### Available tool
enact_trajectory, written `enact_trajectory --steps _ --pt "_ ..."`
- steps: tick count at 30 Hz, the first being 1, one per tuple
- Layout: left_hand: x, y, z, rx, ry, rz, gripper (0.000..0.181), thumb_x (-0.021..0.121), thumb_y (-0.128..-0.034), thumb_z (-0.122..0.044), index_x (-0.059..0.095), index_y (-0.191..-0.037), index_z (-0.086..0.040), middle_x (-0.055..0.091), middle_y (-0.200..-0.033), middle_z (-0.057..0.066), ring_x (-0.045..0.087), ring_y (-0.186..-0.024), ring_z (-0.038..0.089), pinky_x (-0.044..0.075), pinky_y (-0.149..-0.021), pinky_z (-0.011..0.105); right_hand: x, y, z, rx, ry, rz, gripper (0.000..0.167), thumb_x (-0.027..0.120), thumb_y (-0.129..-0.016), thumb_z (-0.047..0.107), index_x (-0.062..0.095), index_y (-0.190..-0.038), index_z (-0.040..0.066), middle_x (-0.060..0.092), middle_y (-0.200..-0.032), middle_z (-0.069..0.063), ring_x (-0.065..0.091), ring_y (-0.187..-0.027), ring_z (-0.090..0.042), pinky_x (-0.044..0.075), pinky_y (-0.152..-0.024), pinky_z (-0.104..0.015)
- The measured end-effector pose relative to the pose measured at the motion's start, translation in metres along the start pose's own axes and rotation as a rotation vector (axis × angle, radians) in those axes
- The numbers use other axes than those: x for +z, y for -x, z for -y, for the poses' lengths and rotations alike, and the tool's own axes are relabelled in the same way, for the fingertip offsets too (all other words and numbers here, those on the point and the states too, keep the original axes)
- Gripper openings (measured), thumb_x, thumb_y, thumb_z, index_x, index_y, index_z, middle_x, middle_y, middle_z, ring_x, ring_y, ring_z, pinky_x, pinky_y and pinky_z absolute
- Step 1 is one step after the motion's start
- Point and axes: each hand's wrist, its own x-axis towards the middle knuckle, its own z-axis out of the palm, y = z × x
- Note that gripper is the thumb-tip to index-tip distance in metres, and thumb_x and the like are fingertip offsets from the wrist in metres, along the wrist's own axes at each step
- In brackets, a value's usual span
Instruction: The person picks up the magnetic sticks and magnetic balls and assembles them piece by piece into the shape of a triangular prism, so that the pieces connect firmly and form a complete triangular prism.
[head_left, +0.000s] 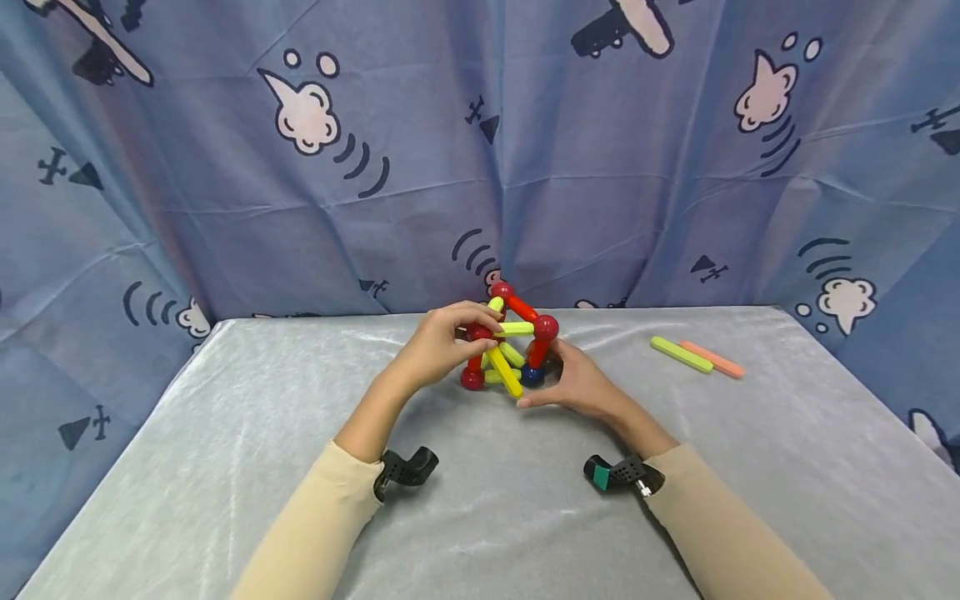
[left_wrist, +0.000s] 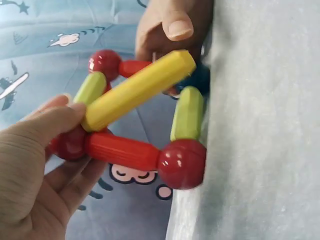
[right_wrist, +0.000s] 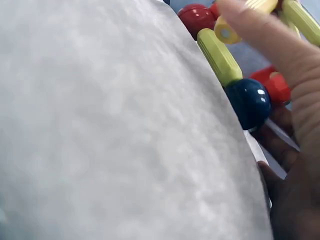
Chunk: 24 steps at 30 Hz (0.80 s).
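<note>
A magnetic rod-and-ball structure (head_left: 538, 353) stands on the table between both hands, made of red balls, a dark blue ball (right_wrist: 248, 103), and red and yellow-green rods. My left hand (head_left: 435, 346) grips a red ball (left_wrist: 70, 143) at its near upper left corner, thumb against the base of a yellow rod (left_wrist: 137, 92). That rod slants from the ball towards the right hand. From the right side, my right hand (head_left: 581, 387) has its fingers behind the red upright rod and blue ball. Its thumb (right_wrist: 270, 35) extends forward near the yellow rod's free end, and the fingertips are partly hidden.
A yellow-green rod (head_left: 681, 355) and an orange rod (head_left: 714, 360) lie side by side on the grey-white tablecloth (head_left: 480, 517), right of the structure. A blue patterned curtain (head_left: 420, 150) hangs behind the table.
</note>
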Motion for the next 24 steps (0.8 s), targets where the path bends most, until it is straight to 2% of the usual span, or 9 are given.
enact_trajectory --steps 4,7,14,20,24 --pt "0.004 0.0 0.0 0.036 -0.007 0.007 0.016 0.075 -0.0903 -0.008 0.076 -0.107 -0.008 0.07 -0.124 0.007 0.068 -0.108 0.022 0.06 -0.088 0.027 0.004 0.0 0.003 0.006 0.002 0.004 0.083 0.095 -0.066 0.035 0.052 -0.13 0.005 0.064 -0.12 -0.011 0.057 -0.115 -0.029 0.042 -0.111 -0.053" --pt "0.007 -0.001 0.001 0.032 -0.025 0.006 0.016 0.074 -0.0909 -0.007 0.076 -0.107 -0.008 0.069 -0.124 0.007 0.067 -0.108 0.021 0.059 -0.088 0.026 0.006 0.0 0.004 -0.029 -0.02 0.006 0.08 0.096 -0.066 0.03 0.051 -0.127 0.004 0.065 -0.116 -0.01 0.059 -0.11 -0.026 0.044 -0.107 -0.049" --pt "0.01 0.001 0.001 0.019 -0.024 0.023 0.016 0.072 -0.0926 -0.007 0.076 -0.108 -0.007 0.067 -0.125 0.007 0.064 -0.11 0.022 0.058 -0.088 0.028 0.011 0.001 0.003 -0.036 -0.075 -0.059 0.056 0.089 -0.078 0.023 0.06 -0.121 0.002 0.071 -0.11 -0.012 0.064 -0.094 -0.022 0.052 -0.088 -0.033" --pt "0.01 0.001 0.001 0.023 -0.001 0.025 0.013 0.07 -0.0945 -0.007 0.076 -0.106 -0.007 0.067 -0.127 0.007 0.065 -0.114 0.023 0.058 -0.09 0.027 0.012 0.0 0.002 -0.058 -0.082 -0.058 0.066 0.091 -0.074 0.024 0.058 -0.126 0.002 0.074 -0.111 -0.009 0.064 -0.095 -0.021 0.052 -0.086 -0.03" --pt "0.007 0.0 0.0 0.047 0.006 0.029 0.012 0.07 -0.0944 -0.008 0.076 -0.105 -0.007 0.067 -0.126 0.009 0.065 -0.113 0.023 0.058 -0.089 0.028 0.013 -0.002 0.002 -0.061 -0.118 -0.053 0.062 0.091 -0.074 0.02 0.058 -0.123 0.001 0.074 -0.106 -0.01 0.063 -0.096 -0.022 0.051 -0.088 -0.03"
